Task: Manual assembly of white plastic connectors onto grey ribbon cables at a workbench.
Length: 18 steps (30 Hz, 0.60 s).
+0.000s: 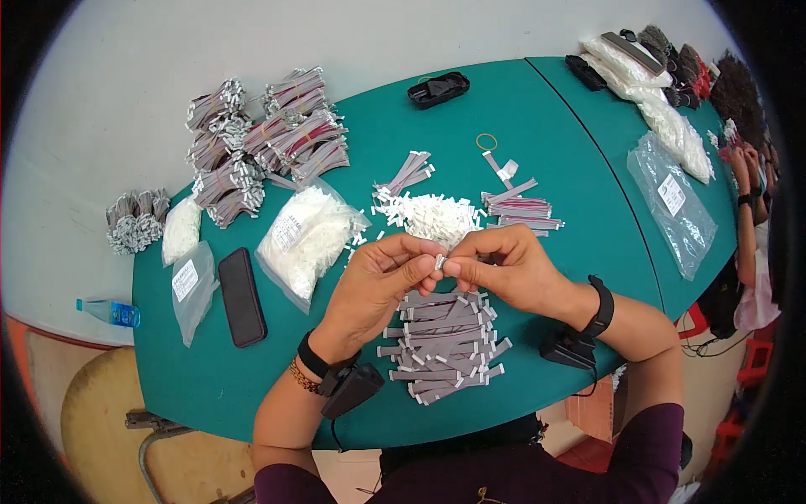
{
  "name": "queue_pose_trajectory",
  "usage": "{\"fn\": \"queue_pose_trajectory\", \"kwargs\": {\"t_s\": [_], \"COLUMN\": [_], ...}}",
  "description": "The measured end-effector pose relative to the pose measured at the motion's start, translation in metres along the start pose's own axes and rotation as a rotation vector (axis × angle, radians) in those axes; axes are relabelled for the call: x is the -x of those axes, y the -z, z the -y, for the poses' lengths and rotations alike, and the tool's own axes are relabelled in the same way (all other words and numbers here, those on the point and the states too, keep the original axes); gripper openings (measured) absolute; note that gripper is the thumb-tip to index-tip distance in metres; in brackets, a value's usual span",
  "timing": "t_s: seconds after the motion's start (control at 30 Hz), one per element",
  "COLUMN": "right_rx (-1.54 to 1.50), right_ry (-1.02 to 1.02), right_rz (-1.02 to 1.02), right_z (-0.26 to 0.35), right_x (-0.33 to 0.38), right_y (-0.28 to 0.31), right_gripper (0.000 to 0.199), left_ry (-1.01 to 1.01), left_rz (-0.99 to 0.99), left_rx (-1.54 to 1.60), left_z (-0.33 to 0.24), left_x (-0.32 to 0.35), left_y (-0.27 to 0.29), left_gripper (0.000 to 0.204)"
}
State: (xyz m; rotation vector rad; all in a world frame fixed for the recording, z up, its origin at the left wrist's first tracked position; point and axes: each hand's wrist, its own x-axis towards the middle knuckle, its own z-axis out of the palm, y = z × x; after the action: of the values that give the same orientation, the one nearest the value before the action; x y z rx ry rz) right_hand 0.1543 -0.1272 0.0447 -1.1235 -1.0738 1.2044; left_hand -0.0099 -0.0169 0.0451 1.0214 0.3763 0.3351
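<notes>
Nearest the body, just on the near side of the fingers [416,270], a messy pile of grey ribbon cables [445,353] with white ends is spread on the green desk [210,386]. Above its far end, a tiny white piece [439,263] is pinched by the fingers of the left hand [378,275] and the right hand [522,273], so it's gripped from both sides; whether a cable is attached can't really be made out. Just past the fingers, a big heap of loose white connectors [437,218] is piled up. Beyond them to the right, a cable stack [520,208] is laid out, and left of them a stuffed clear bag [298,239] is set down. Farther off, banded cable bundles [285,130] are heaped to the left, and a black tray [438,89] is placed way past the fingers, pretty much straight ahead.
</notes>
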Motion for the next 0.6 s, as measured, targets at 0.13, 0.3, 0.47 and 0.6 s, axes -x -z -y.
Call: {"fn": "queue_pose_trajectory", "kwargs": {"t_s": [0.13,0.3,0.47,0.6], "right_rx": [0.016,0.016,0.041,0.065], "right_ry": [-0.019,-0.055,-0.037,-0.019], "right_rz": [0.005,-0.006,0.0,0.012], "right_z": [0.001,0.0021,0.0041,0.0028], "right_x": [0.0005,0.0004,0.0013,0.0012], "right_y": [0.0009,-0.0003,-0.0003,0.0004], "right_gripper": [0.014,0.014,0.015,0.015], "left_ry": [-0.012,-0.025,-0.015,-0.013], "left_rz": [0.004,0.011,0.01,0.005], "left_rx": [-0.03,-0.042,-0.036,-0.037], "left_z": [-0.0002,0.0003,-0.0008,-0.0008], "left_x": [-0.0002,-0.0001,0.0002,0.0005], "left_y": [0.001,0.0016,0.0008,0.0005], "left_gripper": [0.018,0.018,0.018,0.018]}}
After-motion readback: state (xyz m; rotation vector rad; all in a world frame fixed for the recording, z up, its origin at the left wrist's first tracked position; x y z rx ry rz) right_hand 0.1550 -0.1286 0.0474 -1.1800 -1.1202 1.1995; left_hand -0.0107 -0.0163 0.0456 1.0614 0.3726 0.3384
